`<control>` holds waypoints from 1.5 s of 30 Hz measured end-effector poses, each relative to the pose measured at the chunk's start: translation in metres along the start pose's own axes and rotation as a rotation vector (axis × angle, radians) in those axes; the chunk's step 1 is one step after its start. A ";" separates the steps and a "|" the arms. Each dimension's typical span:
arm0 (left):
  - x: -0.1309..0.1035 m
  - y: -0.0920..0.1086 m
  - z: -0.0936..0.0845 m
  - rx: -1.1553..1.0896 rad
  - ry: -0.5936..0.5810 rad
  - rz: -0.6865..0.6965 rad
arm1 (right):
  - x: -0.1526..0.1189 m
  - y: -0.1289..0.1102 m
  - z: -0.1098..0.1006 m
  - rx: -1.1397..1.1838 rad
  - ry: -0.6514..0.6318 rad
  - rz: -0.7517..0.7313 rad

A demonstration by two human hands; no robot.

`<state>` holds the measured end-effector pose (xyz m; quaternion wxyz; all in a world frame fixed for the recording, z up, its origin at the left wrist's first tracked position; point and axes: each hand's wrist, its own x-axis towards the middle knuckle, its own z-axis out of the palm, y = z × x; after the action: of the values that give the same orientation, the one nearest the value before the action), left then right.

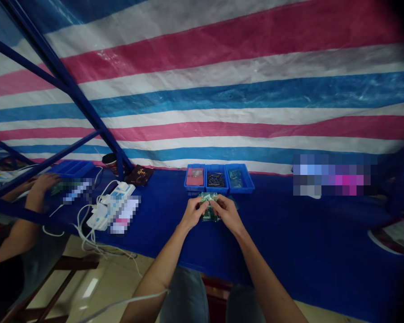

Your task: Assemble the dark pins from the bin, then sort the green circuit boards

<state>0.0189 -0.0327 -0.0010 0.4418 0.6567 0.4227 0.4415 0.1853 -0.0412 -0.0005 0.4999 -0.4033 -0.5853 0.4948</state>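
Note:
Both of my hands meet over the blue table, just in front of three small bins. Between them is a small shiny green packet [209, 215], which looks like clear plastic with green contents. My left hand [191, 212] pinches its left side, thumb on top. On the other side my right hand [228, 212] grips it the same way, the two thumbs almost touching. Fingers hide much of the packet. Right behind my right hand, a dark greenish piece [234, 201] lies partly covered.
Joined blue bins hold a reddish flat item [195, 176], dark thin metal pieces [217, 179] and green packets [235, 178]. White power strips [111, 206] with tangled cables lie left, near a brown pouch [139, 175]. Beyond the blue frame, a co-worker's hand [46, 183] shows.

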 end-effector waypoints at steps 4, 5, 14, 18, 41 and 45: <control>0.000 0.003 0.001 0.020 -0.005 0.005 | 0.000 0.001 -0.001 0.006 0.007 -0.002; 0.000 0.004 0.001 0.028 -0.015 0.008 | 0.000 0.001 -0.002 0.009 0.007 0.000; 0.002 0.005 0.000 0.062 -0.025 0.039 | 0.001 -0.001 -0.004 0.048 0.007 -0.025; 0.002 0.004 -0.001 0.049 -0.038 0.022 | 0.000 -0.001 -0.005 0.040 0.017 -0.040; 0.003 -0.014 -0.003 -0.013 0.439 0.194 | 0.014 -0.023 -0.103 -0.404 0.652 -0.111; 0.004 -0.016 -0.005 0.010 0.484 0.178 | 0.046 -0.022 -0.112 -0.820 0.626 -0.049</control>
<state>0.0128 -0.0243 -0.0148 0.2840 0.5687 0.4587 0.6209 0.2877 0.0192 0.0310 0.4633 -0.6811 -0.5629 0.0682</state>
